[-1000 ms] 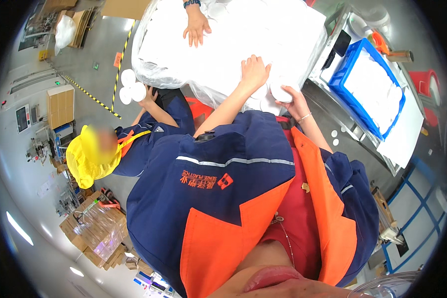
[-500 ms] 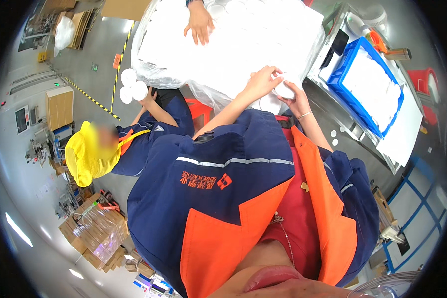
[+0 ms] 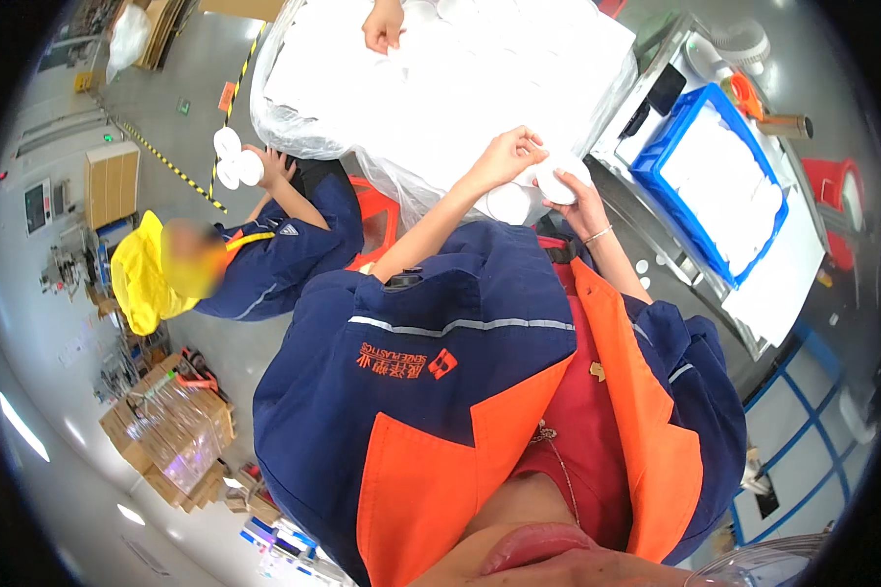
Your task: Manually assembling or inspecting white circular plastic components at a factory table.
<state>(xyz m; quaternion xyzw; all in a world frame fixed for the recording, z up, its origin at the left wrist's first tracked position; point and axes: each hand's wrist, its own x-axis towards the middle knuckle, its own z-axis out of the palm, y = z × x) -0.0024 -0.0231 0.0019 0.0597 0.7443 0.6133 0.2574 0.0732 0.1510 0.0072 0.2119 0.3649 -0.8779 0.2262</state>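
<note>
My right hand (image 3: 581,203) is closed round the edge of a white round lid-like piece (image 3: 562,174), thumb and fingers on its right side. Just left of that piece, my left hand (image 3: 509,159) has its fingers drawn together in a pinch. Whatever the left fingertips hold, if anything, is lost against the white behind. Below both hands, another white round piece (image 3: 507,203) sits close to my jacket front. Beyond them a broad heap of white pieces (image 3: 362,98) lies on clear plastic sheeting (image 3: 299,135).
A co-worker's hand (image 3: 384,27) touches the heap's far side. To the left, a person in a yellow cap (image 3: 147,279) holds several white round pieces (image 3: 237,161). A blue crate (image 3: 661,157) of white pieces stands on a bench at right. A red stool (image 3: 374,210) is beside me.
My right hand's white piece now faces up more broadly, and my left fingers have drawn closer together. The far co-worker's hand has pulled back and curled. The seated person's pieces have shifted left.
</note>
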